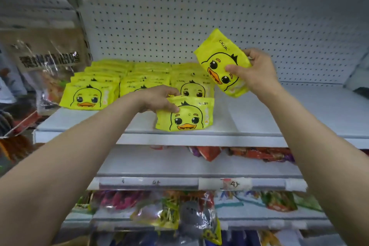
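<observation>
A person at a shop shelf (pixel 279 110) handles two yellow packs printed with a cartoon duck face. The left hand (pixel 157 99) grips the front pack (pixel 187 116) by its upper left corner, thumb on the printed face and fingers curled over the top seam. That pack stands upright near the shelf's front edge, about midway along it, with the duck facing outward.

The right hand (pixel 257 72) holds the raised pack (pixel 219 62) in the air above the shelf, right of the middle. The thumb presses its face and the fingers wrap round its far side. This pack is tilted, its top leaning toward the back left, and it touches nothing on the shelf.

Behind the front pack, more duck packs (pixel 111 80) stand in three rows that run from the middle of the shelf back to the pegboard (pixel 179 16). They fill the left and centre of the shelf. The nearest pack of the right-hand row stands just behind the front pack.

Beyond the shelf's left end hang clear bags (pixel 48 56) with dark lettering. On the lower shelf (pixel 179 166) lie red and orange snack bags (pixel 259 154), and a price strip (pixel 235 184) runs along its front edge. More bright bags (pixel 169 211) hang below it.
</observation>
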Action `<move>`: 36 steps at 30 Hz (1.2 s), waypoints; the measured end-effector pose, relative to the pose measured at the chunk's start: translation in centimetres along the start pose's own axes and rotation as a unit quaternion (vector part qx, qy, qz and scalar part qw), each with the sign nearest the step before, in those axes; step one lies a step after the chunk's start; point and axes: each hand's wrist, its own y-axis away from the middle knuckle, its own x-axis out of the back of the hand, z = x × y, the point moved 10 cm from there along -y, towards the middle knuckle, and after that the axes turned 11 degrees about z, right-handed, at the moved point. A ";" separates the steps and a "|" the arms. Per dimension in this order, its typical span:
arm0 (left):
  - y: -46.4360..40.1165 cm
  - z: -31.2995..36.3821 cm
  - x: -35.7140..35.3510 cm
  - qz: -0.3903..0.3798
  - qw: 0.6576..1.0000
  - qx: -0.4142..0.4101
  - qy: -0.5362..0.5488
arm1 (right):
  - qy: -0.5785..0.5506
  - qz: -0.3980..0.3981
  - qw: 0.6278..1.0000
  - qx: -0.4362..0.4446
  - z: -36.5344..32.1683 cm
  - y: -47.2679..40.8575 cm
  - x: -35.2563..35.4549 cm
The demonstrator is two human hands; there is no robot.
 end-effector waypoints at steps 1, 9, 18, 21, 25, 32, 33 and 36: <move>-1.5 0.4 0.2 0.007 0.999 -0.016 -0.041 | 0.007 0.010 1.000 0.001 0.2 -0.7 0.2; -9.1 3.7 1.6 0.100 0.959 -0.134 -0.230 | 0.031 0.061 0.998 0.001 2.2 -3.2 0.6; -11.2 3.6 1.0 0.119 0.962 -0.157 -0.191 | 0.042 0.032 0.999 -0.004 3.9 -5.4 0.7; -10.6 3.5 1.2 0.156 0.954 -0.161 -0.201 | 0.045 0.008 0.999 -0.005 3.8 -5.9 0.1; -9.5 3.8 1.5 0.213 0.931 -0.183 -0.232 | 0.063 -0.044 0.997 0.017 2.8 -5.9 -1.3; -6.4 1.9 6.0 0.346 0.920 -0.156 -0.095 | 0.124 -0.214 0.969 0.029 3.7 -4.1 -6.4; -5.9 2.0 6.6 0.357 0.916 -0.158 -0.092 | 0.133 -0.237 0.962 0.033 4.0 -3.6 -7.5; -4.4 3.0 6.6 0.351 0.910 -0.192 -0.105 | 0.174 -0.292 0.939 0.055 4.9 -2.4 -10.6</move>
